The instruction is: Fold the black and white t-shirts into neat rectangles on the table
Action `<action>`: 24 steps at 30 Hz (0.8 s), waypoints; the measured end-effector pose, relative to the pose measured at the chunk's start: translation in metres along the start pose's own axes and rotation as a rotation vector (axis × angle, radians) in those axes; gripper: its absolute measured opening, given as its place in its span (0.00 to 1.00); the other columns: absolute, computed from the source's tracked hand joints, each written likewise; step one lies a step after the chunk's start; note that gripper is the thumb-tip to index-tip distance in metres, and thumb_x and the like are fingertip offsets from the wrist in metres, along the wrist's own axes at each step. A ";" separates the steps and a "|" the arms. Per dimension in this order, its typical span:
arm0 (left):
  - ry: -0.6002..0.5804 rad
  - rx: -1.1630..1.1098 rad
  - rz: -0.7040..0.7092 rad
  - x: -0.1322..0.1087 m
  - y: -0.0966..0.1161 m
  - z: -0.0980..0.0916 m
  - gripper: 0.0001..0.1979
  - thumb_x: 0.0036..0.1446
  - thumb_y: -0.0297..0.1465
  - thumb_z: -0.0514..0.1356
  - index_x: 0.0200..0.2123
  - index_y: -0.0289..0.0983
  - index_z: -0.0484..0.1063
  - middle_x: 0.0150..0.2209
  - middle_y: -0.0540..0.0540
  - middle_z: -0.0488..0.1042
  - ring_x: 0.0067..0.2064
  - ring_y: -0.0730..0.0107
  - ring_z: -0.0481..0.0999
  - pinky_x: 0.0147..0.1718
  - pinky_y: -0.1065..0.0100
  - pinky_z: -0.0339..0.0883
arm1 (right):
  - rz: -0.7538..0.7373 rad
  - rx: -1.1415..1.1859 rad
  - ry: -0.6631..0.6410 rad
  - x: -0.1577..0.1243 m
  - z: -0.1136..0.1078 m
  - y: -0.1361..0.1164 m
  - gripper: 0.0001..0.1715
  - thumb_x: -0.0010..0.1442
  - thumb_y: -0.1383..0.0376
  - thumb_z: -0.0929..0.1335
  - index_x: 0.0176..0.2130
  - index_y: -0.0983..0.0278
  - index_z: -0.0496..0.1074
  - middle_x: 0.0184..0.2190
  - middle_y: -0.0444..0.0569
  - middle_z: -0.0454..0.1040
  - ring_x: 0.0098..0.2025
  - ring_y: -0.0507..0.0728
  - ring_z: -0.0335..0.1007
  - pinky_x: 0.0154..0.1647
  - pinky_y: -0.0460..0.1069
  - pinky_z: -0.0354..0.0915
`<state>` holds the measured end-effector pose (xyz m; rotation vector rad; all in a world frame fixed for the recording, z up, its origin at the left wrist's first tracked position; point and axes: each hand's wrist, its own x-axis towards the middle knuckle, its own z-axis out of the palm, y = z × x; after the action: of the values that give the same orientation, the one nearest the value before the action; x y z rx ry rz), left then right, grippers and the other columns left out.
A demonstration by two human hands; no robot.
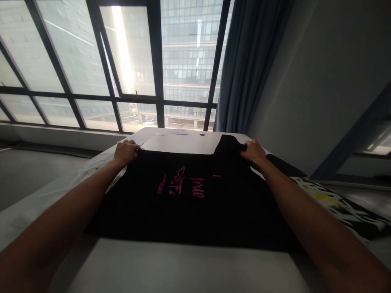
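Observation:
A black T-shirt (pixel 183 215) with pink lettering is stretched sideways over the white table (pixel 189 268). My left hand (pixel 126 152) grips its far left corner, fingers closed on the cloth. At the far right, my right hand (pixel 254 152) is closed on the fabric near what looks like a sleeve. That sleeve-like part juts out toward the window. The shirt's near edge runs fairly straight across the table. Both arms reach forward along the two sides of the shirt.
Papers (pixel 171 132) lie at the table's far end, near a dark round spot. On the right is patterned black, white and yellow cloth (pixel 332 201). Whitish material (pixel 76 183) lies along the left. Behind are a window (pixel 159 61) and a blue curtain (pixel 244 69).

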<state>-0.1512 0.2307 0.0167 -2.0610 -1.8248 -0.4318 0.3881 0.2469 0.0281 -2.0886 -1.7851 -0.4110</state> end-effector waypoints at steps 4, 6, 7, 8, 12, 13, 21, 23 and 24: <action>0.050 -0.064 -0.035 -0.037 -0.006 -0.020 0.14 0.63 0.35 0.57 0.44 0.36 0.80 0.51 0.41 0.75 0.54 0.51 0.70 0.55 0.55 0.62 | -0.227 -0.127 -0.093 -0.060 -0.047 0.029 0.12 0.53 0.59 0.72 0.36 0.63 0.77 0.53 0.55 0.71 0.58 0.69 0.63 0.65 0.64 0.48; 0.003 -0.066 -0.017 -0.061 -0.008 -0.023 0.13 0.62 0.35 0.58 0.43 0.36 0.81 0.52 0.40 0.75 0.54 0.49 0.69 0.55 0.53 0.62 | -0.294 -0.145 -0.299 -0.095 -0.055 0.036 0.14 0.49 0.58 0.74 0.35 0.62 0.77 0.50 0.53 0.74 0.55 0.68 0.66 0.66 0.67 0.45; -0.044 -0.050 -0.001 -0.072 -0.007 -0.023 0.13 0.61 0.34 0.58 0.42 0.37 0.81 0.52 0.40 0.74 0.55 0.48 0.69 0.56 0.51 0.61 | -0.310 -0.132 -0.378 -0.113 -0.056 0.037 0.19 0.46 0.57 0.76 0.39 0.61 0.77 0.51 0.53 0.74 0.55 0.69 0.67 0.66 0.67 0.45; -0.096 -0.028 0.014 -0.084 -0.006 -0.022 0.12 0.60 0.31 0.59 0.42 0.37 0.81 0.52 0.39 0.74 0.55 0.47 0.68 0.56 0.50 0.60 | -0.328 -0.106 -0.424 -0.131 -0.054 0.036 0.27 0.44 0.58 0.77 0.45 0.60 0.76 0.53 0.54 0.73 0.56 0.69 0.67 0.66 0.67 0.47; -0.203 0.045 0.042 -0.117 0.004 -0.017 0.15 0.55 0.25 0.58 0.43 0.39 0.81 0.52 0.39 0.75 0.54 0.47 0.69 0.54 0.49 0.60 | -0.445 0.088 -0.405 -0.185 -0.038 0.026 0.45 0.45 0.66 0.75 0.62 0.62 0.66 0.56 0.55 0.72 0.57 0.65 0.67 0.61 0.57 0.58; -0.196 0.053 0.045 -0.122 0.006 -0.015 0.16 0.54 0.25 0.58 0.43 0.40 0.81 0.51 0.39 0.75 0.54 0.47 0.70 0.54 0.50 0.60 | -0.461 0.130 -0.397 -0.192 -0.034 0.024 0.42 0.47 0.69 0.73 0.61 0.62 0.67 0.53 0.53 0.74 0.54 0.63 0.70 0.58 0.54 0.61; -0.062 0.112 0.029 -0.124 0.000 -0.006 0.20 0.53 0.25 0.55 0.44 0.44 0.81 0.51 0.43 0.77 0.54 0.49 0.71 0.51 0.53 0.62 | -0.404 0.302 -0.026 -0.191 -0.040 0.031 0.22 0.44 0.77 0.65 0.40 0.63 0.74 0.40 0.50 0.73 0.40 0.57 0.70 0.44 0.50 0.65; -0.050 0.105 0.017 -0.124 -0.003 -0.005 0.20 0.52 0.24 0.55 0.44 0.43 0.81 0.51 0.42 0.77 0.54 0.47 0.71 0.51 0.52 0.61 | -0.383 0.335 -0.027 -0.191 -0.044 0.034 0.20 0.46 0.74 0.66 0.40 0.63 0.73 0.39 0.49 0.73 0.40 0.57 0.69 0.43 0.50 0.65; -0.047 0.099 0.014 -0.124 -0.004 -0.005 0.20 0.52 0.24 0.55 0.45 0.42 0.81 0.51 0.41 0.76 0.54 0.46 0.70 0.51 0.51 0.61 | -0.386 0.345 -0.071 -0.193 -0.046 0.035 0.19 0.48 0.72 0.67 0.42 0.63 0.73 0.39 0.49 0.73 0.40 0.57 0.70 0.44 0.50 0.65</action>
<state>-0.1702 0.1187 -0.0345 -2.0323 -1.8196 -0.2858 0.3928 0.0511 -0.0198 -1.5453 -2.1304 -0.1123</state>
